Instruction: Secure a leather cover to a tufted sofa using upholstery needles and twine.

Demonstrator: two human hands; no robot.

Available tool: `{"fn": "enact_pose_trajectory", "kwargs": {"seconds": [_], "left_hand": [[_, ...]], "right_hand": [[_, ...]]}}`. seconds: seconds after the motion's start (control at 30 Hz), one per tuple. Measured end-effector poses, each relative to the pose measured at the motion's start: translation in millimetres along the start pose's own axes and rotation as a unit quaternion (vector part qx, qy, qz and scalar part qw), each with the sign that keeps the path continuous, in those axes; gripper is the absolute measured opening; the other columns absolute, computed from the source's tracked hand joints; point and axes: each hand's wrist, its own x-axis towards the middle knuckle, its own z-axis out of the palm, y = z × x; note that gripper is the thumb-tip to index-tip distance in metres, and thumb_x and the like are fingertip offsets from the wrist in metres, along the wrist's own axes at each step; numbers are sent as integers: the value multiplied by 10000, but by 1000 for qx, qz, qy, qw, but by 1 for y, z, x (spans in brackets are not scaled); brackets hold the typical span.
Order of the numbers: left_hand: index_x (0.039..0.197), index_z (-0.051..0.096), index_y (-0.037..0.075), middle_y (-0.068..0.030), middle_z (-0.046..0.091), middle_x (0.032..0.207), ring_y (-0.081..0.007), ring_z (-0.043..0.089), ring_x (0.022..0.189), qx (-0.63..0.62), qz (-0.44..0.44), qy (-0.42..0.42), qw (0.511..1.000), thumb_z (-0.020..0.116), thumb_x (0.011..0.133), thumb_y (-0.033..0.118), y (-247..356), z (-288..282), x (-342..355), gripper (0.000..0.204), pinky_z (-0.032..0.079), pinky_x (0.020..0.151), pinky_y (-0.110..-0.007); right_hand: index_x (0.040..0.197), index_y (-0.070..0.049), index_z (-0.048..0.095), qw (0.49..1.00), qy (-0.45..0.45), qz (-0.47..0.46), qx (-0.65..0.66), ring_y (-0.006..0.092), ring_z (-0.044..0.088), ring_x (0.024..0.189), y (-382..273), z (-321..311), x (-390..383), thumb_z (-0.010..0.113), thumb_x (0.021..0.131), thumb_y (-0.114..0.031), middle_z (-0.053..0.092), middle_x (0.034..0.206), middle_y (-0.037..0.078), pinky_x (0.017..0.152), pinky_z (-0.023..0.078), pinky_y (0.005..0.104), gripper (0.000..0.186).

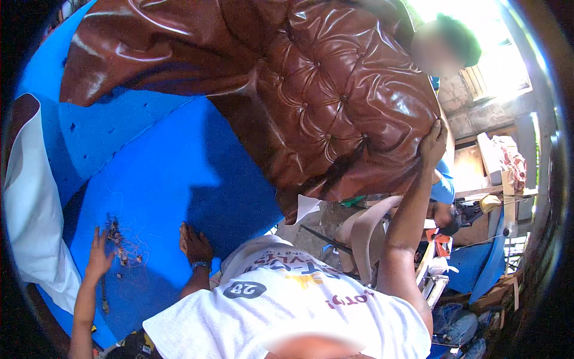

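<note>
A brown, glossy leather-like cover [335, 90] with deep button tufting spreads across the top of the view, its loose edges hanging in folds. My right hand [433, 143], arm stretched out, grips its right edge with the fingers wrapped round it. My left hand [195, 244], a band on the wrist, rests on a blue foam sheet [143, 173] with its fingers laid out and nothing in them. Left of it, another person's hand [99, 254] reaches in beside a small tangle of threads and scraps [124, 248] on the foam.
At the upper right a co-worker [445, 48] stands behind the cover. A white-backed brown sheet [36, 203] curls along the left side. Wood pieces [472, 167], a curved beige piece [365, 236], blue boards [478, 263] and plastic bags [457, 329] clutter the right.
</note>
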Motion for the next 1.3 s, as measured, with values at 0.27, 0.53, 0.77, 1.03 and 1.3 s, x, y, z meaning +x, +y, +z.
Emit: {"fn": "enact_pose_trajectory", "kwargs": {"seconds": [0.27, 0.53, 0.77, 1.03, 1.3], "left_hand": [[1507, 468, 6, -159, 417, 1606, -367, 404, 1467, -35, -111, 130, 985, 537, 1027, 282, 254, 177, 11, 558, 318, 1188, -550], [1210, 654, 17, -191, 712, 1180, -396, 653, 1086, -149, 80, 250, 953, 569, 1019, 163, 262, 212, 122, 255, 464, 968, -536], [1108, 689, -14, -142, 727, 932, -250, 682, 784, -515, 182, 311, 778, 490, 1103, 330, 445, 16, 257, 398, 545, 696, -377], [1368, 594, 28, -111, 731, 1153, -250, 720, 867, -708, 267, -246, 606, 513, 1067, 511, 460, -155, 325, 574, 573, 748, -354], [1136, 708, 12, -100, 642, 744, -227, 598, 583, -381, 330, -110, 856, 519, 1092, 307, 465, -59, 297, 353, 502, 564, -413]], "right_hand": [[1355, -8, 620, 999, -25, -32, -3, 421, 603, 1235, 0, 7, 3, 484, 1054, -368, 649, 1330, 234, 1071, 445, 486, 489], [1198, -78, 728, 991, -6, -134, -13, 377, 642, 1157, -95, -1, -3, 605, 1013, -276, 722, 1185, 174, 1022, 476, 454, 298], [1165, -72, 737, 990, 21, -142, 7, 385, 679, 1090, -103, 6, 67, 598, 1020, -351, 725, 1160, 207, 950, 513, 449, 345], [1225, -51, 715, 978, -132, -152, -63, 412, 679, 1102, -134, 33, 98, 558, 1019, -456, 718, 1160, 226, 992, 501, 481, 481], [1300, -108, 663, 947, -132, -235, -176, 387, 596, 1268, -154, 92, 102, 539, 1019, -511, 650, 1343, 178, 1058, 491, 509, 507]]}}
